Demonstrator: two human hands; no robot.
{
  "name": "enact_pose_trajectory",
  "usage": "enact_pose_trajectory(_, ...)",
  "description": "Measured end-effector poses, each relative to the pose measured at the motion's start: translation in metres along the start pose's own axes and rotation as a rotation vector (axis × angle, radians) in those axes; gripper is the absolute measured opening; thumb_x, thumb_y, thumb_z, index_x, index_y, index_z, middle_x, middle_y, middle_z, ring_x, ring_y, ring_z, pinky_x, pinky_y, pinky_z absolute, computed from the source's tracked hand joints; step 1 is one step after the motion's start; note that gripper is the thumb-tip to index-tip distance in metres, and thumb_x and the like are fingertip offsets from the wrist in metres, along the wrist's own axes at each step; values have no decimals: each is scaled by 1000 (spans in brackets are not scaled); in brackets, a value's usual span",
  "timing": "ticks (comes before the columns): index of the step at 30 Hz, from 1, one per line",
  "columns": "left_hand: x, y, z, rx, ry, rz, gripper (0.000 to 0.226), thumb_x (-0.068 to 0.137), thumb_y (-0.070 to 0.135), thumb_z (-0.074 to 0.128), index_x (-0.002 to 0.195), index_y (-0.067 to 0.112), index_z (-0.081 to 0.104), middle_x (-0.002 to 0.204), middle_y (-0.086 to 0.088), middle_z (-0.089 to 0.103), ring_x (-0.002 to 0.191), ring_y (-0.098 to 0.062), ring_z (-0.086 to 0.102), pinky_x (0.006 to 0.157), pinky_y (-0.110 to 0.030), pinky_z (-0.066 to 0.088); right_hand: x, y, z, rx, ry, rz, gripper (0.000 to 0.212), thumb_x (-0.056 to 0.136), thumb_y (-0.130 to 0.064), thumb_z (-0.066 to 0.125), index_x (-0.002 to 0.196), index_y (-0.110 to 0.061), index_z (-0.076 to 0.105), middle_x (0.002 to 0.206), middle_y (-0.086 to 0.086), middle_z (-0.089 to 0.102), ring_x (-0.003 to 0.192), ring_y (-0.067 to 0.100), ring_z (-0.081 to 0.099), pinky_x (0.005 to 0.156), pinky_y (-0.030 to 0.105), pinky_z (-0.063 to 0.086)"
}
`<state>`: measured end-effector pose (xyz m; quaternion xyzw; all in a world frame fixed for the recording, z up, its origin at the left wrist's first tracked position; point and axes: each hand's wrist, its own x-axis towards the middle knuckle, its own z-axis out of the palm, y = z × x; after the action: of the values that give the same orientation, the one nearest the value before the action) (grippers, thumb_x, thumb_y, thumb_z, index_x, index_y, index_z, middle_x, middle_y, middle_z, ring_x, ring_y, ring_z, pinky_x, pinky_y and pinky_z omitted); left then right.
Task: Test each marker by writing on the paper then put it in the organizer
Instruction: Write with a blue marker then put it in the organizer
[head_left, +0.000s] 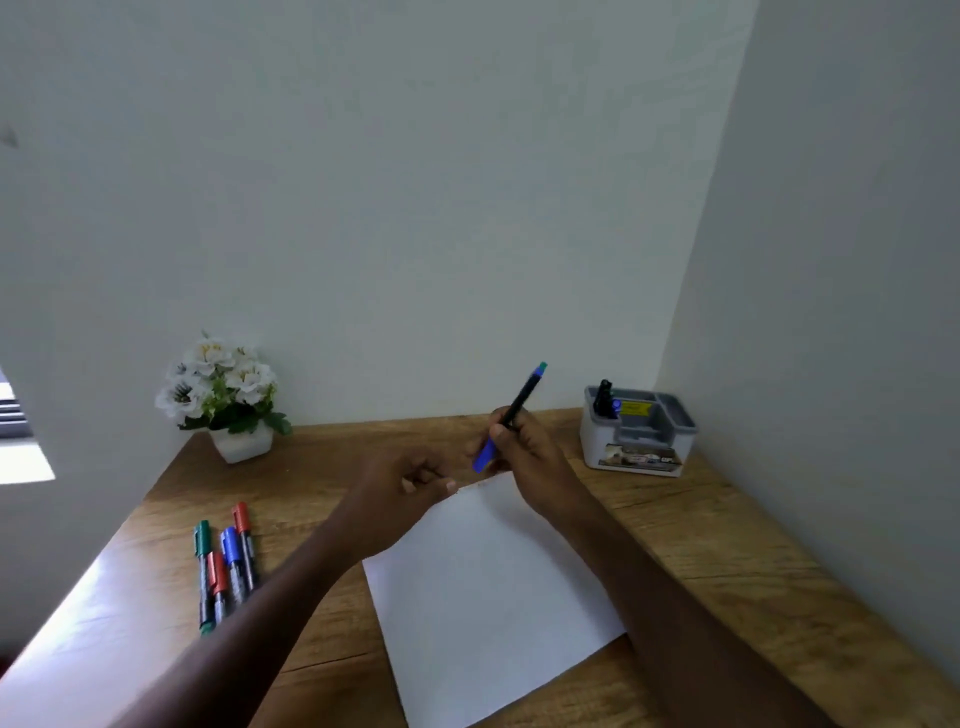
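Note:
My right hand (524, 452) grips a black marker (511, 415) with a blue cap pointing down-left and a teal end tilted up, just beyond the far corner of the white paper (488, 597). My left hand (410, 483) hovers at the paper's far left corner, fingers curled, holding nothing that I can see. Several capped markers (226, 566), green, red and blue, lie side by side on the desk to the left. The grey and white organizer (636, 431) stands at the back right, with a dark marker (604, 399) upright in it.
A white pot of white flowers (223, 400) stands at the back left against the wall. The wooden desk (727, 561) sits in a corner, with walls behind and to the right. Its left edge is brightly lit.

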<state>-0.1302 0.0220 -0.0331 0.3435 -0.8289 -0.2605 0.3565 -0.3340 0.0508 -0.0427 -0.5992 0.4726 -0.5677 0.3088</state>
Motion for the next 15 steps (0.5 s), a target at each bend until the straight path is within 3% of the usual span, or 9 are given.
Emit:
enact_pose_trajectory(2, 8, 12, 3, 79, -62, 25, 5, 86, 29, 73, 81, 30, 71, 78, 17, 70, 78, -3, 64, 66, -14, 45, 3, -2, -10, -142, 95, -67, 15, 102, -25, 48, 103, -23, 63, 73, -14, 62, 68, 7, 57, 64, 30, 45)
enact_pose_trajectory(4, 21, 25, 7, 150, -103, 18, 7, 87, 33, 70, 85, 27, 71, 81, 14, 70, 79, -4, 63, 68, -18, 47, 2, -11, -25, -291, 174, -93, 19, 102, -19, 49, 111, -20, 65, 71, -15, 53, 65, 0, 48, 64, 19, 39)
enact_pose_trajectory(6, 38, 37, 15, 143, -127, 29, 9, 87, 31, 70, 85, 22, 72, 79, 11, 69, 76, -3, 63, 67, -18, 47, 1, -20, -50, -437, 173, -95, 26, 99, -8, 46, 101, -23, 66, 73, -7, 47, 65, 2, 44, 62, 18, 35)
enact_pose_trajectory(8, 56, 49, 30, 112, -157, 56, 9, 85, 28, 73, 81, 19, 72, 74, 10, 69, 70, 1, 63, 63, -10, 44, 2, -26, -84, -610, 165, -97, 33, 91, -10, 43, 89, -34, 66, 77, -1, 48, 70, 7, 45, 63, 20, 33)
enact_pose_trajectory(11, 81, 66, 56, 74, -214, 94, 8, 84, 26, 75, 80, 20, 73, 74, 10, 71, 67, 4, 63, 61, -8, 44, -8, -42, -141, -840, 321, -48, 29, 88, -13, 50, 102, -12, 75, 92, 12, 65, 83, 20, 60, 74, 28, 46)
enact_pose_trajectory(13, 95, 78, 75, 84, -254, 121, 10, 84, 27, 74, 84, 17, 75, 78, 7, 73, 72, 1, 65, 65, -13, 48, -21, -57, -175, -899, 481, -47, 21, 90, -7, 63, 107, -8, 74, 103, 10, 70, 95, 22, 64, 88, 30, 49)
enact_pose_trajectory(15, 107, 89, 93, 109, -291, 150, 11, 85, 26, 73, 87, 15, 76, 82, 4, 74, 76, -5, 66, 69, -17, 49, -31, -69, -198, -937, 570, -84, 14, 88, -5, 69, 101, -8, 74, 100, 10, 72, 93, 23, 66, 87, 34, 54)
